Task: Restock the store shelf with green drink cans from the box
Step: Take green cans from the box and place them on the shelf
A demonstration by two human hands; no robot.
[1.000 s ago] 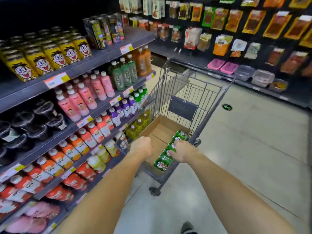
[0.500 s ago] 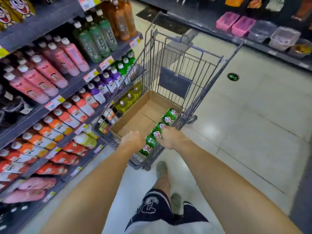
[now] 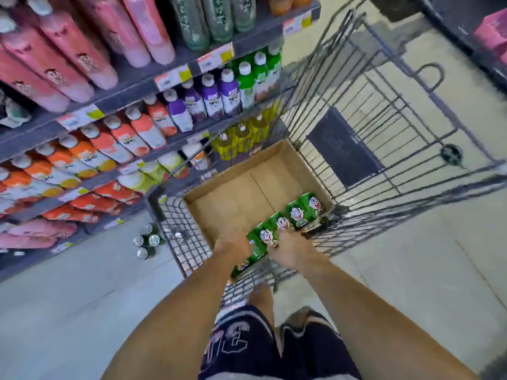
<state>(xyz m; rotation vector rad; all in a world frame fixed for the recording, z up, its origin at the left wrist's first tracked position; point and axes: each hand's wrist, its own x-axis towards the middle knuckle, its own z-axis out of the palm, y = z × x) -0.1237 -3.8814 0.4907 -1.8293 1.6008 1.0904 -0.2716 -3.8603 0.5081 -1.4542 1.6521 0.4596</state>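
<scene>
Down in the wire cart (image 3: 365, 149), as the head camera shows it, a cardboard box (image 3: 233, 198) lies mostly bare, with a single row of green drink cans (image 3: 299, 213) along its right wall, running from the far corner back toward the person. Both hands are at the near end of that row: the left hand (image 3: 233, 246) comes in from the box's open side and the right hand (image 3: 288, 249) from the cart-wall side, and each seems to close its fingers around a can, though motion blur smears the fingers and I cannot tell how firm either hold is. The main risk is a weak, hurried grip; a smooth can lifted while the hold is only half set could slip and drop back into the box or onto the floor. Pulling one can from a tight row may also tip its neighbours, since nothing braces them on the bare side. The right hand works close to the cart's wire wall, so a knuckle or can could catch there. On the floor (image 3: 82, 297) beside the shelf (image 3: 131, 86), a small cluster of loose cans (image 3: 146, 241) stands near the cart's corner, easy to kick or roll over.
</scene>
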